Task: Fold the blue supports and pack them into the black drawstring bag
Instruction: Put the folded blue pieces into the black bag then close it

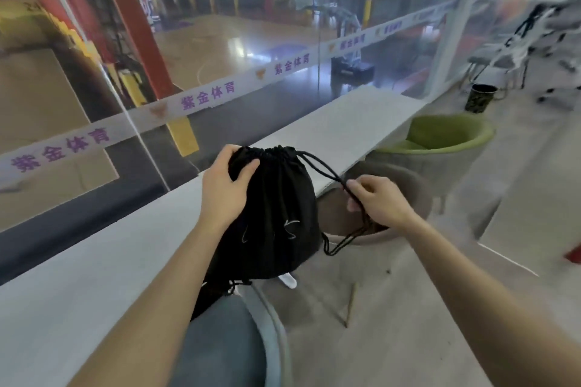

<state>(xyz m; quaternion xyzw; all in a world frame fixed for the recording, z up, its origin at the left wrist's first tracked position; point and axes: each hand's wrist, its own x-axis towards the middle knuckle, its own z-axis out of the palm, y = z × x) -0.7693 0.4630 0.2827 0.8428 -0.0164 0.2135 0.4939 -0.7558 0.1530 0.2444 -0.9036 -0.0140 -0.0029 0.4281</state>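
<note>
Black drawstring bag [276, 217] held upright at the near edge of the white surface [94, 276], mouth gathered into tight pleats at the top, body full and rounded, contents hidden. Faint pale markings on the front.

Far left and behind: glass wall [78, 56] crossed by a pale band printed with purple characters, a wooden sports court visible through it. Below it, the long surface running from lower left to upper right.

Left hand [224, 185] clasped over the bag's upper left shoulder just under the gathered mouth, fingers curled over the top, thumb pressed on the front cloth.

Drawstring cords [320, 166] stretched from the mouth out to the right, then looping down and back to the bag's lower right side.

Right hand [375, 201] pinching those cords between thumb and fingers, apart from the bag.

Below the bag, a grey-blue chair seat [235, 339]. Behind the right hand, a round brown chair [412, 185]; beyond it, a green chair [440, 141]. Farther right, a dark bin [479, 97] on the floor.
</note>
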